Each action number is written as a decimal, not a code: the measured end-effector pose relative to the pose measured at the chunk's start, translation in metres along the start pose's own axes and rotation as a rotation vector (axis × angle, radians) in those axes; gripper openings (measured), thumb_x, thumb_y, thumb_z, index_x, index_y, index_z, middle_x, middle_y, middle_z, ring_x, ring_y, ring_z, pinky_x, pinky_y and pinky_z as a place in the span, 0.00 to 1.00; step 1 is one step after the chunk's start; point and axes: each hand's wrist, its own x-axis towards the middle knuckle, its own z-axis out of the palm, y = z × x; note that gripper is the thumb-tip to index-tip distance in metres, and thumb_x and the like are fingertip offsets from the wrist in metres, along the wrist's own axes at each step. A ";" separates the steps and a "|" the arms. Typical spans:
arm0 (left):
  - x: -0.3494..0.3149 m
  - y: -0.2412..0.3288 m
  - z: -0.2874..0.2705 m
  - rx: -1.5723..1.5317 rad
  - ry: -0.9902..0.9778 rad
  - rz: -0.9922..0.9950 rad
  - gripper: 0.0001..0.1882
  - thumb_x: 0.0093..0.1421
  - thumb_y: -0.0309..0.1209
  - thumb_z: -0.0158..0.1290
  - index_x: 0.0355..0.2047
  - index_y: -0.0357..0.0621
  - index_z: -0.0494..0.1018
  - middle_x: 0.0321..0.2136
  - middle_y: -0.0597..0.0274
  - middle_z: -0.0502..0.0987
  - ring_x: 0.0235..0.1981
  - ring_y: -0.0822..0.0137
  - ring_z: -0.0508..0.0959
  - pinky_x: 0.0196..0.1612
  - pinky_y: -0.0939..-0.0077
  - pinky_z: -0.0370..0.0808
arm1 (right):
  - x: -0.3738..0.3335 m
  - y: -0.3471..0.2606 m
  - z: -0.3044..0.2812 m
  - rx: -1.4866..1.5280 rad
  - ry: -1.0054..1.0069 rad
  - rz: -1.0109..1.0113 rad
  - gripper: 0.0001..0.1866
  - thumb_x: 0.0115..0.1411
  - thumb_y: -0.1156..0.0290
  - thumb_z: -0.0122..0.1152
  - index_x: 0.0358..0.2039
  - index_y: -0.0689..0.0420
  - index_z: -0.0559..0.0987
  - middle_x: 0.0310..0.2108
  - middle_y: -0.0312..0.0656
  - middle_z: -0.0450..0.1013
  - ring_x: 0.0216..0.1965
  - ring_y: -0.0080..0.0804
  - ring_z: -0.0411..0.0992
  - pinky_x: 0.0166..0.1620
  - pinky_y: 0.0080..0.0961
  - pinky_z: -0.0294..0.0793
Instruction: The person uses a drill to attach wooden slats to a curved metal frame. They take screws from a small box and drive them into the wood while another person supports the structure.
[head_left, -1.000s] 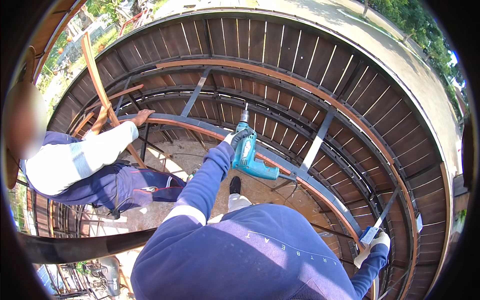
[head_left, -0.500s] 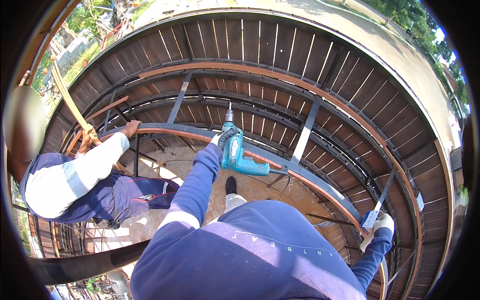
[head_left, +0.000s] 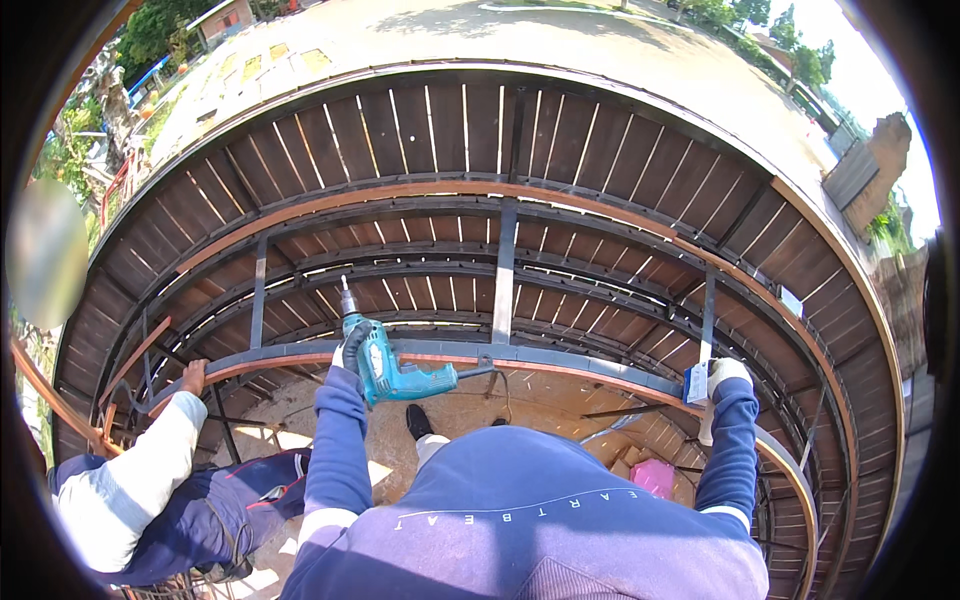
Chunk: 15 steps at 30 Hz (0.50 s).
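My left hand (head_left: 352, 345), in a dark-palmed glove, is closed round the front of a teal corded power drill (head_left: 392, 374). The drill's chuck and bit point away from me, above the curved rail (head_left: 430, 350), which is dark metal with a reddish-brown strip along its near edge. Towards the rail's right end, my right hand (head_left: 730, 372), in a pale glove, is closed beside a small blue-and-white box (head_left: 696, 384) and seems to grip it at the rail. Its fingers are partly hidden.
A co-worker's hand (head_left: 194, 376) rests on the rail's left end, near a wooden strip (head_left: 60, 395). Flat metal crossbars (head_left: 504, 270) join the rail to the dark slatted curved structure (head_left: 440, 130) beyond. A pink object (head_left: 653, 478) lies on the floor at right.
The view has turned, so the rail and both my hands sit elsewhere in the picture. The co-worker's wooden strip has come down at the left. My left hand keeps the drill.
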 end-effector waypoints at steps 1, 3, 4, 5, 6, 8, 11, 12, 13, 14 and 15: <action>0.003 0.000 -0.005 -0.011 -0.007 -0.007 0.30 0.57 0.49 0.68 0.52 0.43 0.74 0.36 0.50 0.82 0.33 0.50 0.84 0.41 0.52 0.86 | -0.006 -0.005 -0.008 -0.036 0.008 0.002 0.16 0.59 0.62 0.65 0.47 0.44 0.88 0.46 0.49 0.83 0.49 0.50 0.81 0.55 0.42 0.80; 0.010 -0.002 -0.011 -0.022 -0.028 -0.027 0.30 0.57 0.50 0.69 0.51 0.43 0.75 0.36 0.51 0.82 0.31 0.50 0.84 0.39 0.52 0.86 | -0.016 -0.010 -0.019 -0.031 0.007 0.035 0.15 0.59 0.61 0.65 0.47 0.42 0.88 0.46 0.48 0.83 0.50 0.50 0.81 0.55 0.41 0.80; 0.011 -0.001 -0.009 -0.022 -0.040 -0.036 0.30 0.56 0.50 0.69 0.51 0.43 0.75 0.36 0.52 0.82 0.31 0.50 0.84 0.38 0.51 0.86 | -0.018 -0.008 -0.022 0.011 0.004 0.060 0.15 0.59 0.61 0.64 0.46 0.42 0.88 0.46 0.48 0.83 0.50 0.49 0.81 0.56 0.41 0.80; 0.008 0.001 -0.002 -0.028 -0.058 -0.040 0.30 0.56 0.51 0.69 0.50 0.44 0.75 0.35 0.51 0.82 0.30 0.50 0.84 0.38 0.51 0.86 | -0.019 -0.004 -0.021 0.003 -0.018 0.045 0.16 0.59 0.61 0.64 0.47 0.43 0.88 0.47 0.48 0.83 0.50 0.49 0.81 0.56 0.41 0.80; 0.008 0.003 0.005 -0.036 -0.074 -0.043 0.30 0.56 0.51 0.69 0.50 0.44 0.75 0.35 0.50 0.82 0.30 0.50 0.84 0.37 0.51 0.86 | -0.020 0.001 -0.020 0.000 0.022 0.014 0.16 0.56 0.62 0.65 0.44 0.50 0.89 0.43 0.51 0.83 0.46 0.49 0.82 0.53 0.40 0.81; 0.012 -0.003 -0.001 -0.051 -0.013 0.014 0.29 0.57 0.51 0.68 0.49 0.44 0.75 0.33 0.50 0.82 0.30 0.50 0.84 0.37 0.50 0.86 | -0.022 0.002 -0.021 0.006 0.041 0.015 0.16 0.56 0.62 0.66 0.44 0.50 0.89 0.43 0.50 0.84 0.45 0.49 0.82 0.52 0.39 0.81; 0.015 -0.001 -0.011 -0.050 -0.056 -0.025 0.29 0.57 0.51 0.68 0.49 0.44 0.75 0.34 0.49 0.82 0.32 0.49 0.84 0.40 0.49 0.86 | -0.009 0.024 0.002 0.081 0.131 -0.033 0.15 0.54 0.66 0.65 0.41 0.52 0.89 0.41 0.51 0.83 0.43 0.49 0.82 0.51 0.39 0.81; 0.018 0.000 -0.012 -0.079 -0.094 -0.066 0.26 0.58 0.46 0.69 0.50 0.46 0.75 0.33 0.55 0.82 0.31 0.54 0.84 0.38 0.55 0.86 | -0.004 0.033 0.010 0.113 0.160 -0.067 0.14 0.54 0.66 0.65 0.41 0.52 0.89 0.40 0.51 0.83 0.43 0.49 0.82 0.51 0.38 0.81; 0.014 0.001 -0.012 -0.054 -0.063 -0.046 0.26 0.58 0.46 0.69 0.50 0.45 0.75 0.33 0.55 0.82 0.31 0.54 0.84 0.39 0.56 0.86 | -0.003 0.035 0.016 0.219 0.215 -0.058 0.14 0.53 0.68 0.64 0.39 0.53 0.89 0.40 0.53 0.83 0.42 0.51 0.82 0.50 0.39 0.81; 0.009 0.001 -0.013 -0.034 -0.018 -0.023 0.26 0.58 0.46 0.69 0.50 0.45 0.75 0.34 0.55 0.82 0.31 0.55 0.84 0.39 0.56 0.86 | -0.021 0.015 -0.005 0.216 0.229 -0.012 0.13 0.52 0.69 0.63 0.37 0.54 0.89 0.39 0.54 0.83 0.41 0.52 0.82 0.50 0.39 0.81; 0.009 -0.001 -0.013 -0.048 -0.020 -0.026 0.27 0.58 0.46 0.69 0.50 0.45 0.75 0.34 0.55 0.82 0.31 0.55 0.84 0.39 0.56 0.86 | -0.025 0.016 -0.007 0.260 0.276 -0.006 0.11 0.51 0.70 0.63 0.35 0.55 0.88 0.36 0.54 0.83 0.40 0.52 0.82 0.49 0.40 0.81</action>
